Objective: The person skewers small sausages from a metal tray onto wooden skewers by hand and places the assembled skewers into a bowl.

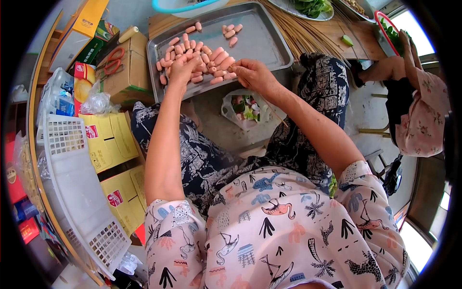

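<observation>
- Short pink cylindrical sausages (220,57) lie heaped in the near left part of a rectangular grey metal tray (257,36); a small group sits apart toward its far side.
- The left hand (183,69) is over the heap with its fingers bent among the sausages; whether they close on one, I cannot tell.
- The right hand (255,75), at the tray's near edge, has thumb and fingers pinched together on a thin tan wooden stick (279,117), which slants out below the palm. Several sausages sit side by side near these fingertips; whether the stick pierces any is unclear.
- Below the tray, between the person's knees, a translucent plastic bag (245,124) holds green leaves and pink scraps.
- Right of the tray lies a fan of long tan sticks (301,36), with a small green piece (347,40) beside it.
- Beyond are a blue-rimmed basin (190,7) and a round plate of green leaves (308,6).
- Left of the tray, orange-handled scissors (113,60) rest on a brown cardboard box (131,67).
- At far right, another person's hand (405,41) is beside a red-rimmed container with greens (387,36).
</observation>
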Action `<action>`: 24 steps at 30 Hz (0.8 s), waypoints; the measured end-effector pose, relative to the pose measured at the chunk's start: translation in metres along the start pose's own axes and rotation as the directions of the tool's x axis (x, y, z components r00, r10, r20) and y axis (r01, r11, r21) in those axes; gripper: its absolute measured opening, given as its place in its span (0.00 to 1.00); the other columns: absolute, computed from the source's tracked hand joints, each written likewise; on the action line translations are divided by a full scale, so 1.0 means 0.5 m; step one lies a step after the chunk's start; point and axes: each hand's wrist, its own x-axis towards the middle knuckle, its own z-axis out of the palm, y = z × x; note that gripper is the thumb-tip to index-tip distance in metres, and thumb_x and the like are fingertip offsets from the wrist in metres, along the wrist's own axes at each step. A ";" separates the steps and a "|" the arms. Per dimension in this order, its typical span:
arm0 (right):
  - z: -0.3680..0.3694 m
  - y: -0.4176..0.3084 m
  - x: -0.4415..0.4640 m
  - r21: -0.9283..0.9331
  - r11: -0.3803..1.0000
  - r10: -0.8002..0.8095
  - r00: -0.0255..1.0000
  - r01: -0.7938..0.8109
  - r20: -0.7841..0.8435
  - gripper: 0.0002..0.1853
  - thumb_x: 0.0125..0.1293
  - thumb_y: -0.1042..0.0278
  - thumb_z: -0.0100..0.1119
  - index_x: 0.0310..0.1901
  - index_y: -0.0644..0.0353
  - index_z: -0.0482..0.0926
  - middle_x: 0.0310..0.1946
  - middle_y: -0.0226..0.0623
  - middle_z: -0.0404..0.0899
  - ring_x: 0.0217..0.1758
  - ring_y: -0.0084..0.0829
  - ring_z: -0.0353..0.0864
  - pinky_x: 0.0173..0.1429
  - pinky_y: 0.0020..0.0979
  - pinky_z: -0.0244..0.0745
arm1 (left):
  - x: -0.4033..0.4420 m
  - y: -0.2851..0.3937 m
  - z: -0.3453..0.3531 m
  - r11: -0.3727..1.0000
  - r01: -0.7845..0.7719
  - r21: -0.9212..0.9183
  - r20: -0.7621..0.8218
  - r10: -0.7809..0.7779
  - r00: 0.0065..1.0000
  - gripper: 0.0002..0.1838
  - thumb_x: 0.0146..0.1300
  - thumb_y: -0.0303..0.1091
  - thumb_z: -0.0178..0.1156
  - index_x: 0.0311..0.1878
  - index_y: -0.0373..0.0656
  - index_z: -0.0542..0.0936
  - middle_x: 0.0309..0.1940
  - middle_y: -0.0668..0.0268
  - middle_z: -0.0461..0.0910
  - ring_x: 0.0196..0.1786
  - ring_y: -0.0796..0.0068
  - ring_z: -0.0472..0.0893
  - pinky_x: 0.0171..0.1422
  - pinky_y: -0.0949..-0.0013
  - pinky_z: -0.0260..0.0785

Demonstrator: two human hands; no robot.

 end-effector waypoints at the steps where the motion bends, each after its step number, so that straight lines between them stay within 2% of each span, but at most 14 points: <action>1: -0.001 -0.003 -0.001 0.002 1.000 0.010 1.000 -0.010 -0.017 0.12 0.71 0.63 0.49 0.42 0.63 0.76 0.18 0.23 0.64 0.20 0.14 0.58 0.24 0.20 0.52 | 0.015 -0.021 -0.011 0.974 0.004 0.226 -0.099 0.019 0.995 0.10 0.59 0.35 0.63 0.41 0.41 0.78 0.38 0.64 0.80 0.45 0.68 0.80 0.48 0.67 0.74; 2: -0.002 -0.007 -0.003 0.003 1.000 0.009 1.000 -0.009 -0.016 0.12 0.71 0.63 0.49 0.42 0.63 0.76 0.18 0.23 0.64 0.20 0.14 0.58 0.24 0.20 0.52 | 0.011 -0.032 -0.010 0.974 0.004 0.228 -0.100 0.019 0.995 0.10 0.59 0.35 0.63 0.41 0.41 0.78 0.38 0.64 0.80 0.45 0.68 0.80 0.48 0.67 0.74; 3: -0.001 -0.010 -0.007 0.018 1.000 0.007 1.000 -0.007 -0.018 0.12 0.71 0.63 0.49 0.42 0.63 0.76 0.18 0.23 0.64 0.20 0.14 0.58 0.24 0.20 0.52 | 0.002 -0.044 -0.011 0.762 -0.142 0.632 -0.037 0.212 0.977 0.10 0.56 0.33 0.64 0.39 0.40 0.79 0.40 0.63 0.81 0.46 0.64 0.80 0.51 0.65 0.72; 4: -0.001 -0.012 -0.010 0.032 0.999 0.006 1.000 -0.005 -0.021 0.11 0.70 0.63 0.50 0.42 0.63 0.76 0.18 0.23 0.64 0.20 0.15 0.58 0.23 0.20 0.52 | -0.006 -0.057 -0.012 0.375 -0.242 0.895 0.105 0.350 0.931 0.10 0.53 0.30 0.65 0.37 0.39 0.79 0.41 0.62 0.81 0.47 0.60 0.79 0.53 0.63 0.70; 7: -0.004 -0.012 -0.014 0.042 0.999 -0.006 1.000 0.007 -0.013 0.11 0.70 0.63 0.50 0.41 0.64 0.76 0.18 0.23 0.64 0.20 0.15 0.58 0.23 0.20 0.52 | -0.019 -0.082 -0.004 0.218 -0.315 0.924 0.159 0.530 0.833 0.09 0.47 0.27 0.67 0.34 0.41 0.80 0.34 0.59 0.80 0.43 0.61 0.78 0.45 0.61 0.70; 11: -0.006 -0.020 -0.020 0.060 0.998 -0.008 1.000 0.008 0.003 0.11 0.70 0.63 0.51 0.40 0.64 0.76 0.18 0.23 0.64 0.20 0.14 0.58 0.24 0.20 0.52 | -0.030 -0.081 0.001 0.093 -0.299 0.950 0.202 0.548 0.812 0.08 0.49 0.29 0.67 0.33 0.40 0.80 0.34 0.58 0.79 0.44 0.59 0.77 0.44 0.60 0.70; 14: -0.009 -0.018 -0.022 0.055 0.998 -0.006 1.000 0.007 -0.009 0.11 0.70 0.64 0.51 0.40 0.63 0.76 0.18 0.22 0.64 0.20 0.14 0.58 0.24 0.20 0.52 | -0.024 -0.078 0.006 0.067 -0.188 0.980 0.139 0.446 0.884 0.12 0.52 0.25 0.62 0.42 0.42 0.80 0.44 0.61 0.81 0.50 0.56 0.77 0.53 0.60 0.70; 16: -0.011 -0.020 -0.026 0.056 0.998 0.013 1.000 -0.012 -0.007 0.10 0.70 0.64 0.51 0.40 0.63 0.76 0.18 0.22 0.64 0.20 0.14 0.58 0.24 0.20 0.51 | 0.000 -0.071 -0.003 0.317 -0.084 0.945 -0.003 0.264 0.964 0.10 0.57 0.25 0.58 0.44 0.40 0.79 0.41 0.63 0.82 0.46 0.60 0.80 0.49 0.62 0.73; 17: -0.013 -0.019 -0.026 0.057 0.998 0.012 1.000 -0.011 -0.010 0.10 0.70 0.64 0.51 0.40 0.63 0.76 0.18 0.22 0.64 0.20 0.14 0.58 0.24 0.20 0.51 | -0.001 -0.060 0.003 0.315 -0.087 0.945 0.001 0.265 0.964 0.10 0.57 0.25 0.58 0.44 0.40 0.79 0.41 0.63 0.82 0.46 0.60 0.80 0.49 0.62 0.73; 18: -0.015 -0.018 -0.026 0.037 0.999 0.009 1.000 -0.009 -0.001 0.10 0.70 0.65 0.50 0.40 0.63 0.76 0.18 0.22 0.63 0.20 0.14 0.58 0.24 0.20 0.51 | -0.002 -0.046 0.005 0.723 -0.081 0.686 -0.064 0.170 0.983 0.09 0.60 0.26 0.56 0.43 0.40 0.79 0.40 0.63 0.82 0.43 0.64 0.80 0.47 0.64 0.74; 19: -0.016 -0.018 -0.026 0.017 1.000 0.008 1.000 -0.008 0.010 0.10 0.70 0.65 0.50 0.40 0.63 0.76 0.18 0.22 0.63 0.20 0.14 0.57 0.24 0.20 0.51 | -0.004 -0.033 0.007 0.963 -0.032 0.268 -0.076 0.054 0.996 0.08 0.63 0.27 0.54 0.42 0.39 0.80 0.38 0.64 0.82 0.40 0.68 0.81 0.45 0.66 0.75; 21: -0.015 -0.027 -0.032 0.006 1.000 0.009 1.000 -0.009 0.028 0.10 0.70 0.65 0.50 0.40 0.63 0.76 0.18 0.22 0.63 0.20 0.13 0.58 0.24 0.20 0.51 | -0.008 -0.022 0.002 0.997 -0.024 0.076 -0.035 0.027 0.999 0.09 0.65 0.29 0.53 0.45 0.38 0.78 0.38 0.65 0.79 0.41 0.73 0.79 0.46 0.69 0.75; 23: -0.013 -0.027 -0.030 -0.005 1.000 0.010 0.999 -0.010 0.050 0.10 0.69 0.65 0.51 0.40 0.63 0.76 0.18 0.22 0.64 0.20 0.13 0.58 0.24 0.20 0.51 | -0.011 -0.011 -0.006 0.946 -0.010 -0.323 0.072 0.036 0.997 0.10 0.66 0.28 0.51 0.49 0.38 0.75 0.39 0.63 0.78 0.42 0.70 0.79 0.49 0.66 0.74; 24: -0.013 -0.021 -0.026 -0.054 0.999 0.011 0.998 -0.008 0.055 0.10 0.69 0.65 0.51 0.40 0.63 0.76 0.18 0.22 0.64 0.19 0.13 0.58 0.24 0.19 0.51 | -0.012 -0.006 -0.009 0.937 -0.002 -0.348 0.088 0.035 0.996 0.12 0.67 0.28 0.50 0.52 0.39 0.71 0.41 0.61 0.76 0.43 0.69 0.78 0.51 0.65 0.74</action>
